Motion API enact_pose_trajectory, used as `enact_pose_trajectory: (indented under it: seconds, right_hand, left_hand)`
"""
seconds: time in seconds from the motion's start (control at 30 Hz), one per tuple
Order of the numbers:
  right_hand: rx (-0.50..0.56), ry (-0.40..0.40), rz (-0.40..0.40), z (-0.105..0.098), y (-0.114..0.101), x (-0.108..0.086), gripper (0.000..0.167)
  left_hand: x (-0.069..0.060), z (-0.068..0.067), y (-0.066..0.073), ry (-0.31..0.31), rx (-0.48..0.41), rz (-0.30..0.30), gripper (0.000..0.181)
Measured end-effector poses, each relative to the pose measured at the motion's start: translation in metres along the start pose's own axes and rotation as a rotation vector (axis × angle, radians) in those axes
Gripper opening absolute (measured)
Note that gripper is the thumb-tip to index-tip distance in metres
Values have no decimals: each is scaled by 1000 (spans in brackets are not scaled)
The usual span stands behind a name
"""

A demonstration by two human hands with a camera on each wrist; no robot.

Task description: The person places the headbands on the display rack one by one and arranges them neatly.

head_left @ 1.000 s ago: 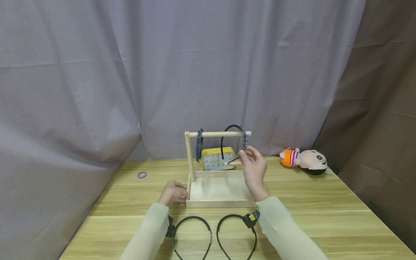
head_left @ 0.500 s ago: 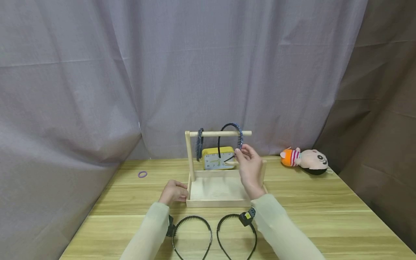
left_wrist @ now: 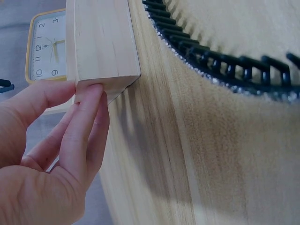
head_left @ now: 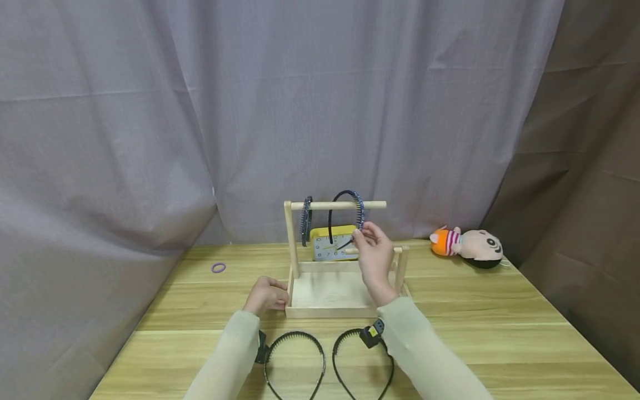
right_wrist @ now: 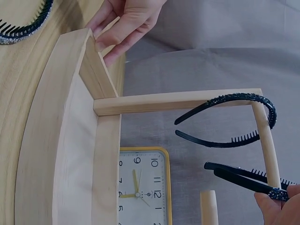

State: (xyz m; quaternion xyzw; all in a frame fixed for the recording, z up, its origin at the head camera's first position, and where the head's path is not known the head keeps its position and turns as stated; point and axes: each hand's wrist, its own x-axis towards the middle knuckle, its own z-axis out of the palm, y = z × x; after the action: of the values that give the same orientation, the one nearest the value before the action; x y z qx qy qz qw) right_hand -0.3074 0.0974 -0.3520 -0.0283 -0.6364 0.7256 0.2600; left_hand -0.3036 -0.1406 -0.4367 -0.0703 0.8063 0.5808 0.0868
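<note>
My right hand (head_left: pixel 376 261) pinches one side of a dark headband (head_left: pixel 360 206) with sparkling stones, which loops around the upper bar (head_left: pixel 334 205) of a wooden rack. Another headband (head_left: pixel 306 221) hangs at the bar's left end, near the post. In the right wrist view, the hanging headband (right_wrist: pixel 234 97) and the held one (right_wrist: pixel 239 174) are apart. With thumb and fingers, my left hand (head_left: pixel 267 295) grips the left wall of the rack's tray base (head_left: pixel 335 313); the left wrist view shows this hand (left_wrist: pixel 65 136) at the tray's corner (left_wrist: pixel 108 61).
Two headbands (head_left: pixel 324 361) (head_left: pixel 334 364) lie on the table in front of the rack. Behind it stands a yellow clock (head_left: pixel 325 250). A purple ring (head_left: pixel 218 268) is at the left, a plush doll (head_left: pixel 475 246) at the back right. A shorter bar (head_left: pixel 387 251) crosses the rack's right side.
My right hand has moved left, carrying the headband along the upper bar toward the hanging one. The left hand has stayed at the tray wall.
</note>
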Motion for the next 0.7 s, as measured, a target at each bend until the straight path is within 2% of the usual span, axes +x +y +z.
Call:
enact_pose_trajectory:
  seconds: [0.3, 0.5, 0.7]
  right_hand:
    - [11, 12, -25, 9, 2, -4, 26]
    - [-37, 3, -49, 13, 7, -6, 24]
    - [-57, -8, -38, 17, 10, -9, 27]
  left_hand:
    - [0, -1, 1, 2, 3, 2, 37]
    - [-1, -1, 0, 0, 1, 4, 37]
    - [-1, 0, -1, -1, 2, 15, 37]
